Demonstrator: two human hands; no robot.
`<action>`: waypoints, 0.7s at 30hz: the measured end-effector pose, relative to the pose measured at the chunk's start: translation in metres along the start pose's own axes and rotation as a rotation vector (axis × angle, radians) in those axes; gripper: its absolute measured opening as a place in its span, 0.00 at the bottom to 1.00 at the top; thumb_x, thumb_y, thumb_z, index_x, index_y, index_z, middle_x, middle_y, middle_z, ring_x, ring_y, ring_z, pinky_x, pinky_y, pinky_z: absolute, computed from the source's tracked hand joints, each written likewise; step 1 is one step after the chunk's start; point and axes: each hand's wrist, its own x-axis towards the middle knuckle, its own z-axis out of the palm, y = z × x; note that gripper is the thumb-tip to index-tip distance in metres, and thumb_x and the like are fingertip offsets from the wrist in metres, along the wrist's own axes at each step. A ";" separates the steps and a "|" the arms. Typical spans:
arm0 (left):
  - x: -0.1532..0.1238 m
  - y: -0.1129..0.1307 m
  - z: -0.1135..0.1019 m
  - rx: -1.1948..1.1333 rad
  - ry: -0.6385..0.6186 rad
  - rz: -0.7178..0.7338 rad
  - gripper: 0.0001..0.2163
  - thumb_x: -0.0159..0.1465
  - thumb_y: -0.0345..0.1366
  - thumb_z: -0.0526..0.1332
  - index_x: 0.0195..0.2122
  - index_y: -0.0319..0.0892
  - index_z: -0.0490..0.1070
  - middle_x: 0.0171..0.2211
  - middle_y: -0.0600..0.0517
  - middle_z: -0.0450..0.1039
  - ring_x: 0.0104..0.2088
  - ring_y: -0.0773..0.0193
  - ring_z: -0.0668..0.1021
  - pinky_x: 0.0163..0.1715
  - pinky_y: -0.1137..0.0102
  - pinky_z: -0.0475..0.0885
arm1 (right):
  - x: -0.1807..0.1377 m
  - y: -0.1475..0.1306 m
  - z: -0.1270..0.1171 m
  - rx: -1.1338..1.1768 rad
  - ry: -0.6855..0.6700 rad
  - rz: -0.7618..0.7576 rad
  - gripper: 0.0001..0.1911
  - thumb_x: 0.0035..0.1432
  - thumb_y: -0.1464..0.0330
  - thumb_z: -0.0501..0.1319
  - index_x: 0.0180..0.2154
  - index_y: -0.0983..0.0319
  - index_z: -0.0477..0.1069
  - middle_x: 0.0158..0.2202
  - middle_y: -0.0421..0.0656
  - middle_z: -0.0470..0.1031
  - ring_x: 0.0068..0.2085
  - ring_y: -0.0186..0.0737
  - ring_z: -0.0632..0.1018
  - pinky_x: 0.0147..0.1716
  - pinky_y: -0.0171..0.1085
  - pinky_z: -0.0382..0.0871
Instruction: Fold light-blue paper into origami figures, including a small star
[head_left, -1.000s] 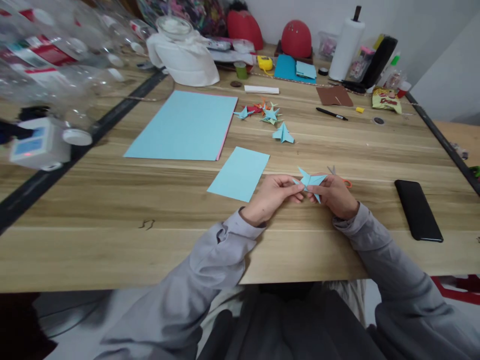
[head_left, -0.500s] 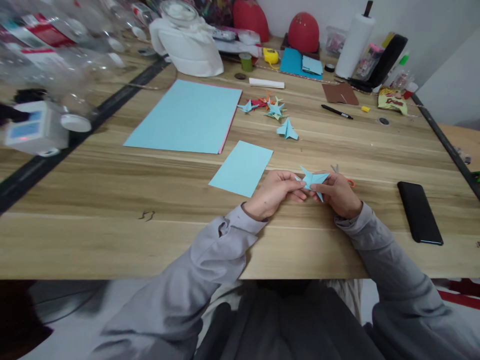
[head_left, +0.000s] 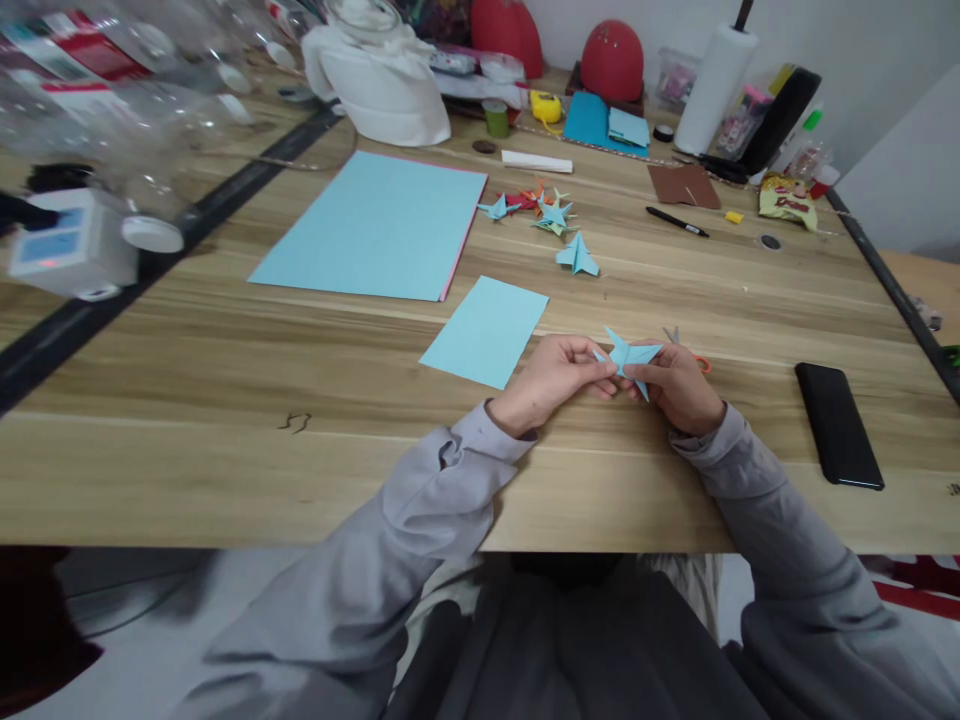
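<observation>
A light-blue folded paper figure (head_left: 628, 354) with several pointed tips is held between my two hands over the table. My left hand (head_left: 559, 380) pinches its left side between thumb and fingers. On the other side, my right hand (head_left: 679, 385) grips it with the thumb on top, and the fingers beneath are partly hidden. Scissors (head_left: 701, 364) with orange handles lie partly covered behind my right hand. Left of my hands is a flat light-blue paper sheet (head_left: 487, 330). Beyond them rests a blue folded paper plane (head_left: 577, 255), near a pile of small coloured paper figures (head_left: 551, 212).
A stack of large blue sheets (head_left: 375, 225) lies at the left. To the right are a black phone (head_left: 838, 425) and, farther back, a pen (head_left: 676, 221) and brown paper (head_left: 682, 186). Plastic bottles (head_left: 142, 120) crowd the far left; a paper towel roll (head_left: 714, 90) stands behind.
The camera view has shifted slightly. Both hands keep hold of the folded paper figure, and the left fingertips have moved a little along its edge.
</observation>
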 end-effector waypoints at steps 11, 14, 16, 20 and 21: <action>0.001 -0.006 0.005 0.026 0.072 0.091 0.13 0.52 0.35 0.73 0.24 0.36 0.69 0.20 0.50 0.77 0.21 0.68 0.78 0.24 0.73 0.74 | 0.002 0.002 -0.001 -0.009 -0.009 -0.038 0.22 0.35 0.65 0.77 0.33 0.64 0.74 0.23 0.39 0.76 0.22 0.32 0.73 0.21 0.31 0.66; 0.001 -0.005 0.005 0.023 0.090 0.091 0.12 0.51 0.33 0.73 0.23 0.37 0.69 0.20 0.51 0.77 0.20 0.68 0.78 0.23 0.74 0.74 | 0.002 0.002 -0.001 -0.028 -0.025 -0.042 0.21 0.36 0.64 0.77 0.33 0.64 0.74 0.22 0.39 0.76 0.22 0.32 0.73 0.20 0.31 0.67; 0.000 -0.003 0.005 0.030 0.102 0.093 0.10 0.51 0.31 0.71 0.23 0.36 0.69 0.19 0.51 0.76 0.20 0.69 0.78 0.24 0.75 0.74 | 0.001 0.002 -0.001 -0.052 -0.046 -0.046 0.20 0.38 0.62 0.76 0.31 0.65 0.75 0.22 0.39 0.76 0.22 0.32 0.73 0.21 0.32 0.67; -0.002 0.001 0.005 0.077 0.134 0.085 0.08 0.53 0.27 0.68 0.22 0.36 0.69 0.19 0.51 0.76 0.19 0.70 0.77 0.22 0.76 0.71 | 0.001 0.001 0.000 -0.111 -0.050 -0.064 0.18 0.39 0.61 0.76 0.28 0.65 0.75 0.22 0.40 0.76 0.21 0.31 0.73 0.20 0.31 0.66; -0.002 0.001 0.005 0.088 0.141 0.080 0.08 0.54 0.26 0.68 0.22 0.36 0.70 0.19 0.51 0.76 0.19 0.70 0.77 0.22 0.77 0.71 | 0.001 0.001 0.000 -0.125 -0.051 -0.071 0.18 0.39 0.61 0.76 0.27 0.65 0.74 0.22 0.39 0.76 0.21 0.31 0.73 0.20 0.31 0.65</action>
